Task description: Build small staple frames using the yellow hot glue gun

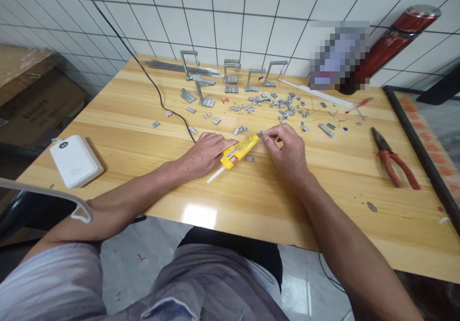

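My left hand (pixel 205 154) is wrapped round the handle of a yellow glue gun (pixel 240 151), low over the wooden table. A clear glue stick (pixel 216 174) sticks out of its rear end. The nozzle points up and right, towards my right hand (pixel 285 147), which pinches a small grey piece (pixel 260 133) right at the tip. Just below the gun, another small grey piece (pixel 250 159) lies on the table. Many loose grey pieces (pixel 285 104) are scattered beyond my hands. Behind them stand several small grey frames (pixel 232 76) with arms at the top.
Red-handled pliers (pixel 393 160) lie at the right, beside a black-edged frame (pixel 420 153). A white power bank (pixel 76 161) is at the left. Thin grey rods (pixel 183 67), a white strip (pixel 319 94) and a red flask (pixel 388 48) are near the tiled wall. A black cable (pixel 158 91) crosses the table.
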A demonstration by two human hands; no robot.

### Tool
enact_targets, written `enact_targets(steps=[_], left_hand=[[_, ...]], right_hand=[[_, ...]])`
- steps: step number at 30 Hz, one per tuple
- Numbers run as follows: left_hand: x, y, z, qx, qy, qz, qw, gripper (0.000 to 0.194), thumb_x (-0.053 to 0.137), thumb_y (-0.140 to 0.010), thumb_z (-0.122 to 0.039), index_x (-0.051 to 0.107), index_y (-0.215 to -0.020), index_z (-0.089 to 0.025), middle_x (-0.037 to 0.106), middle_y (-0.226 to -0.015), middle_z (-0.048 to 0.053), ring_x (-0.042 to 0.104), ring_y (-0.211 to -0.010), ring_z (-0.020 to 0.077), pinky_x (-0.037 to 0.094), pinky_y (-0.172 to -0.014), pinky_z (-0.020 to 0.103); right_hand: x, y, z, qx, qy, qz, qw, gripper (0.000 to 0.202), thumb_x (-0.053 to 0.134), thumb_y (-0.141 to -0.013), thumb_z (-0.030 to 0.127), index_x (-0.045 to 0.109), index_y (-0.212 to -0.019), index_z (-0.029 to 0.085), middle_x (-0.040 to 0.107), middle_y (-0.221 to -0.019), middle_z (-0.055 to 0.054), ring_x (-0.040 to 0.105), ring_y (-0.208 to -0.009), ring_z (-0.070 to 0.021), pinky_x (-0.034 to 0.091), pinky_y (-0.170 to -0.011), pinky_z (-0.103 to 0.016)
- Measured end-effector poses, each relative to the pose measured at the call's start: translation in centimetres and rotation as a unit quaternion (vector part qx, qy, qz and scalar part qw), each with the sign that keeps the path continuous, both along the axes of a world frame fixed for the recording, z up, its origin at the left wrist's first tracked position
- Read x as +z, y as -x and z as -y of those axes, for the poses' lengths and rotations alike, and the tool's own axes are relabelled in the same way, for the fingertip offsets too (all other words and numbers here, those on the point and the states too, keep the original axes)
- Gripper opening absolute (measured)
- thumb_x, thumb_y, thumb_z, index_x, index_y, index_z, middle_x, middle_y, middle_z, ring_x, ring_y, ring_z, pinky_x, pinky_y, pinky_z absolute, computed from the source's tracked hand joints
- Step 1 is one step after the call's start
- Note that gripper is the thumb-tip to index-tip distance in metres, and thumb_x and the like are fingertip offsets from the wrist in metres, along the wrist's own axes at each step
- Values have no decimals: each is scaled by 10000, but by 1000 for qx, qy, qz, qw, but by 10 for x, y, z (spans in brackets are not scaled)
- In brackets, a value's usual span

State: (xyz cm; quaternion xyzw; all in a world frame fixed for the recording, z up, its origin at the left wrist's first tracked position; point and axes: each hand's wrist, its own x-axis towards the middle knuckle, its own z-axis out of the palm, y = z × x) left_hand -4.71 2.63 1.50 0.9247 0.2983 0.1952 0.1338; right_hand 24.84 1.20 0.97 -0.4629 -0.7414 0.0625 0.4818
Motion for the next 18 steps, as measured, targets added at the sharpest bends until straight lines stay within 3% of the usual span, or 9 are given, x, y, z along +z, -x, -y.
enact_targets(steps=[18], left_hand=[[-2, 0, -1, 7, -4, -4, 1000, 423, 440, -1166, -233, 643, -1537, -246, 758, -1149, 105, 670, -1085, 273, 454, -1015, 428]], right_hand=[[1, -1, 1, -1, 7, 3, 1000, 144, 687, -1021, 202, 709, -894, 267, 723, -862, -22, 634, -772, -200, 533, -753, -365]])
